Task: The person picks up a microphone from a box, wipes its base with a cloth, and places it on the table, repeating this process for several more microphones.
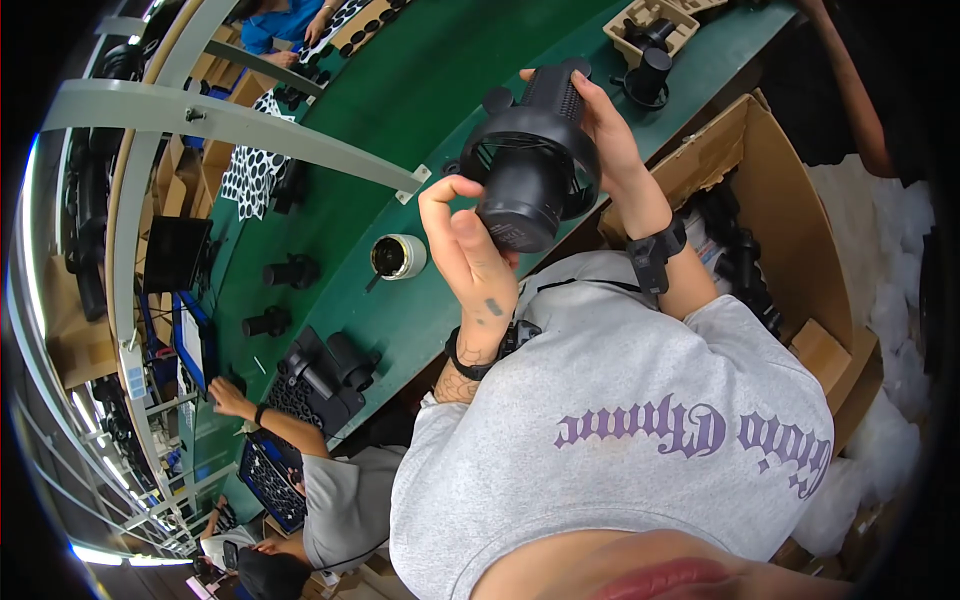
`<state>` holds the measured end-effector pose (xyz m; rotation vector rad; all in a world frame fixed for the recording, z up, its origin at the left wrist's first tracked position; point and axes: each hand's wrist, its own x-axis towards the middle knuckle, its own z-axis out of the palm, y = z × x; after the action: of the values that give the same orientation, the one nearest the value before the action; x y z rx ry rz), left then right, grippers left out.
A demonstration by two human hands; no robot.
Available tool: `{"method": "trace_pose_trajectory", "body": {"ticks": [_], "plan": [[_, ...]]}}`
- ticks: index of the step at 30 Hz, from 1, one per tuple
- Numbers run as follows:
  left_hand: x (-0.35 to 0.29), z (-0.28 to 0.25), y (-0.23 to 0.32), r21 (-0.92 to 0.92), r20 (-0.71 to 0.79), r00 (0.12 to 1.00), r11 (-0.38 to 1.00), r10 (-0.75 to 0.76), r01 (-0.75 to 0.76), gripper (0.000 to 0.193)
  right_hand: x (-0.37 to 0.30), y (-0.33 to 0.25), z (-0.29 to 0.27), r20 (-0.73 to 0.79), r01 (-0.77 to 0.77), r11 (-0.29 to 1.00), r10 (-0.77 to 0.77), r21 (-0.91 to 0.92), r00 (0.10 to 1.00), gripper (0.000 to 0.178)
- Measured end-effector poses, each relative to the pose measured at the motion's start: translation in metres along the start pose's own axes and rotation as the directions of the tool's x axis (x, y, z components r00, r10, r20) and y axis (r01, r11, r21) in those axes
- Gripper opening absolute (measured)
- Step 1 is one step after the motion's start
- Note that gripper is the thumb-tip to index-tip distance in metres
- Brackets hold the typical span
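Note:
In front of my chest I hold up a black microphone with a perforated grille, a wide ring mount round its body and a smooth rounded end tilted toward me. My right hand is closed round the grille part at the far end. My left hand is closed at the near end, its thumb and curled index finger beside the smooth base; its other fingers are partly hidden behind the microphone. An open white jar with dark residue at its mouth and a thin dark stick stands on the green table, left of my left hand.
A grey metal frame is bolted to the green table. Similar black microphones stand farther left, near a co-worker's arm. A molded tray holds black parts at the far right. A cardboard box with black items is on my right.

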<state>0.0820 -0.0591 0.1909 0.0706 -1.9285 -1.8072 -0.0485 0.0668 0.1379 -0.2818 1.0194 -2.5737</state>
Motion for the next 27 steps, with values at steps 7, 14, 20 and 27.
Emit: {"method": "trace_pose_trajectory", "body": {"ticks": [7,14,20,27], "plan": [[0.001,0.004,0.003,-0.024,0.007,0.999,0.999,-0.04,0.04,0.052,0.0,-0.007,-0.008,0.055,-0.025,0.999,0.028,-0.045,0.998,0.049],[0.005,0.01,0.003,-0.174,-0.039,0.996,0.982,-0.074,0.066,0.05,0.004,-0.01,-0.013,-0.108,0.062,0.96,-0.095,-0.275,0.99,0.045],[0.007,0.015,-0.008,-0.269,-0.065,0.992,0.96,-0.104,0.083,0.047,-0.001,-0.027,-0.016,-0.237,-0.152,0.884,0.048,-0.443,0.97,0.049],[0.009,-0.013,-0.04,-0.129,0.067,0.973,0.965,-0.221,0.229,0.042,-0.028,-0.091,-0.031,-0.079,0.34,0.546,-0.605,-0.765,0.793,0.037]]}}
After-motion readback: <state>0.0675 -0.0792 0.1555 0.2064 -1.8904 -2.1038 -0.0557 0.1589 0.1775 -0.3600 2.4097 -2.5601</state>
